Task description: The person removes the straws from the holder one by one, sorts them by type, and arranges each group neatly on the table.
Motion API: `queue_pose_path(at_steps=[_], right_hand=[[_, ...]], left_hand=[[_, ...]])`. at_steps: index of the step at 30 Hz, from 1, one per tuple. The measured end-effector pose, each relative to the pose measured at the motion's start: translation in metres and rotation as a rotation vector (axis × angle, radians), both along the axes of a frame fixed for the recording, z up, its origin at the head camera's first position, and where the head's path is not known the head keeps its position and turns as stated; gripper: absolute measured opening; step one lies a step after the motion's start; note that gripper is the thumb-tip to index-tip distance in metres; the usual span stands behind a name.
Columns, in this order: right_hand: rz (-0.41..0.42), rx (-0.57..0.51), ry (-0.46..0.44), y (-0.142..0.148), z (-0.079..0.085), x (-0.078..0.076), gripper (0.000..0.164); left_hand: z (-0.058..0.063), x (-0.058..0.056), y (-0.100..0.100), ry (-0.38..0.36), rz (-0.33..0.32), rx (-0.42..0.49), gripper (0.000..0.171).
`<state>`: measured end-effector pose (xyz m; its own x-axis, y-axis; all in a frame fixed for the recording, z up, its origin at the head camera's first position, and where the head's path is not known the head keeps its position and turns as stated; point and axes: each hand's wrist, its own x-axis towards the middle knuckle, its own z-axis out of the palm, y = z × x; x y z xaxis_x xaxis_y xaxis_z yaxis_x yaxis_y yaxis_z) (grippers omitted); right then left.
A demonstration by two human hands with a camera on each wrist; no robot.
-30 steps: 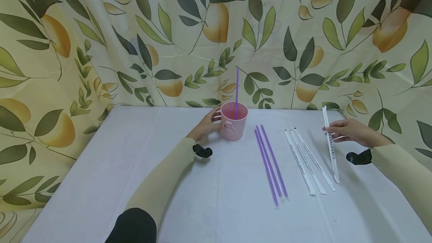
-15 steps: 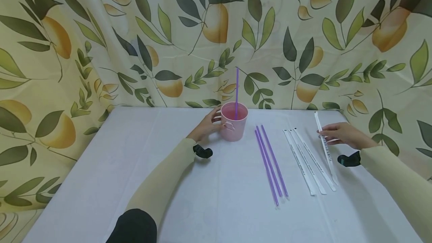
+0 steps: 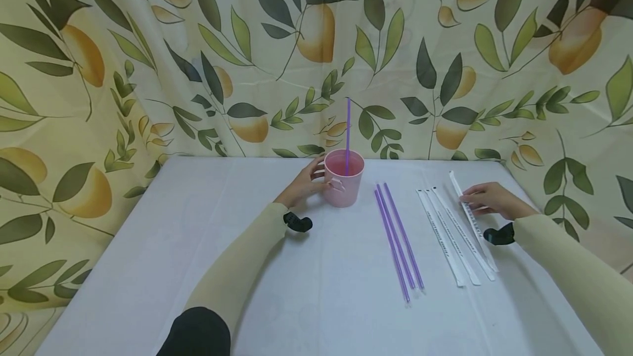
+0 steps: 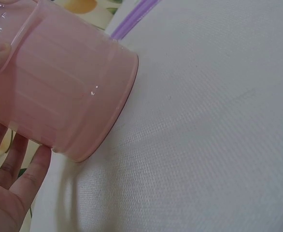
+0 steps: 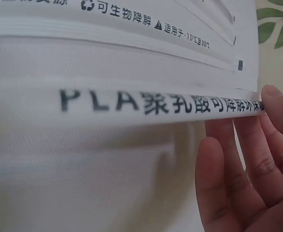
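My left hand (image 3: pixel 303 184) holds a pink cup (image 3: pixel 342 190) by its side, thumb near the small handle and fingers round the wall. The cup stands upright at the back of the table with one purple straw (image 3: pixel 348 131) leaning in it. In the left wrist view the thumb and fingers sit on either side of the pink cup (image 4: pixel 64 77). My right hand (image 3: pixel 492 199) pinches a paper-wrapped straw (image 3: pixel 473 223), held slanting beside the other wrapped straws. Printed lettering shows along the wrapped straw (image 5: pixel 156 104) in the right wrist view, with thumb and fingers at its far end.
Three bare purple straws (image 3: pixel 397 243) lie side by side right of the cup. Between them and my right hand lie three white wrapped straws (image 3: pixel 452 238). A white cloth covers the table (image 3: pixel 296 301), and a leaf-and-fruit curtain (image 3: pixel 316 70) hangs along its back edge.
My right hand has moved left and lower with the wrapped straw, bringing it close to the row of wrapped straws. The left hand and cup have stayed put.
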<state>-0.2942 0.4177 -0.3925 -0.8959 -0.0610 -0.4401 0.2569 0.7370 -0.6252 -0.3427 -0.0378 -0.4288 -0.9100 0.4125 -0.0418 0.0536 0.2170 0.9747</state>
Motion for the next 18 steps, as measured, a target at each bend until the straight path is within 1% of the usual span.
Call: queue_pose_path(at_steps=[9,15,18], right_hand=[[-0.025,0.047,-0.05,-0.002,-0.009,-0.002,0.055],[-0.056,0.056,-0.085,-0.004,-0.012,0.001,0.057],[-0.044,0.066,-0.08,-0.004,-0.014,0.002,0.057]], left_hand=[[0.0,-0.002,0.0,0.019,-0.014,-0.001,0.08],[-0.001,-0.001,-0.001,0.012,-0.016,0.015,0.081],[-0.001,-0.001,-0.001,0.007,-0.013,0.016,0.081]])
